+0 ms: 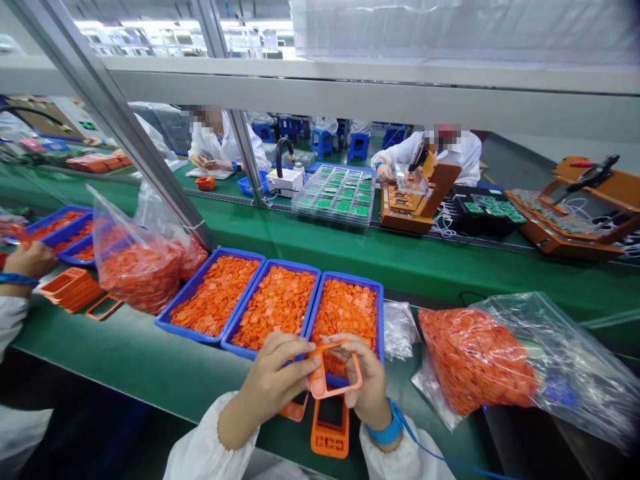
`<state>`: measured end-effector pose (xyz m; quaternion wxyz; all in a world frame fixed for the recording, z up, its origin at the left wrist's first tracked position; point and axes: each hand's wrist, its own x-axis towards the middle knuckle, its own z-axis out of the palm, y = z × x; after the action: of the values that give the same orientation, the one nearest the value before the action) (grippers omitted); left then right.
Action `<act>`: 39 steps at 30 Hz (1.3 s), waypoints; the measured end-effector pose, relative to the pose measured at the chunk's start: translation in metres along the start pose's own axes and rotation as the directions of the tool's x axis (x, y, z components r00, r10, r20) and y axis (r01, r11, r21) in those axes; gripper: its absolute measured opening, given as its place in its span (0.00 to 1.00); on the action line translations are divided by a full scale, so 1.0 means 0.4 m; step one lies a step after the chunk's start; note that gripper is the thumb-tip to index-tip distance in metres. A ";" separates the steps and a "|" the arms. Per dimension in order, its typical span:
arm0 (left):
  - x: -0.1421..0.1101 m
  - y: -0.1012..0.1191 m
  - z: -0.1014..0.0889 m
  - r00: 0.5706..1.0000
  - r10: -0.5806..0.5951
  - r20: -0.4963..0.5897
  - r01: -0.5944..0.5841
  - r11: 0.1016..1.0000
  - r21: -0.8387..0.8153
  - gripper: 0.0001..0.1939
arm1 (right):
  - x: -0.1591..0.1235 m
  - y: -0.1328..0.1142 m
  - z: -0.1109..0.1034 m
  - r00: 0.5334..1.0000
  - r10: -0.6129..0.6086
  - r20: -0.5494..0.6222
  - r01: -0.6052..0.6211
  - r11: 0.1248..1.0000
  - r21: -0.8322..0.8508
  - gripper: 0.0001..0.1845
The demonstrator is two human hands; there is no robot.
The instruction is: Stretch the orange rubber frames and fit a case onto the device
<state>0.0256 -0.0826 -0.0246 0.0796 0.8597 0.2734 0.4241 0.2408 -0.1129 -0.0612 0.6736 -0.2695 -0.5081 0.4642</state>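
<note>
An orange plastic frame (336,392) with a large rectangular opening is held up just in front of the blue trays, tilted toward me. My left hand (273,380) is closed at its left end, fingertips pressed on that corner; whether a small part sits under them is hidden. My right hand (369,381) grips the frame's right side between thumb and fingers and wears a blue wrist strap (387,427). Below, another orange housing (330,448) with small cutouts lies on the bench. One more orange piece (295,408) shows partly under my left hand.
Blue trays (163,321) of small orange parts line the bench ahead. Bags of orange parts stand left (143,273) and right (475,360). At far left, a co-worker's hand (33,261) is near stacked orange frames (73,290). Across the line are circuit boards (335,193) and orange fixtures (415,200).
</note>
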 end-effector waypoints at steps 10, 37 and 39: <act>-0.032 0.028 -0.046 0.947 -0.039 0.319 0.117 0.966 -0.229 0.11 | 0.002 -0.015 -0.010 0.959 0.217 0.181 -0.230 0.972 0.052 0.42; -0.251 0.024 -0.002 0.919 -0.183 0.349 0.154 0.982 0.110 0.10 | -0.007 -0.014 -0.007 0.992 0.090 -0.089 -0.076 0.986 0.148 0.25; -0.236 0.024 -0.016 0.944 -0.168 0.283 0.137 0.983 0.126 0.10 | -0.009 -0.010 -0.011 0.988 0.120 -0.096 -0.108 0.987 0.117 0.27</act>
<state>-0.0219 -0.1422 -0.0817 0.1064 0.8921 0.3462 0.2702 0.2461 -0.1174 -0.0607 0.6851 -0.2838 -0.4299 0.5151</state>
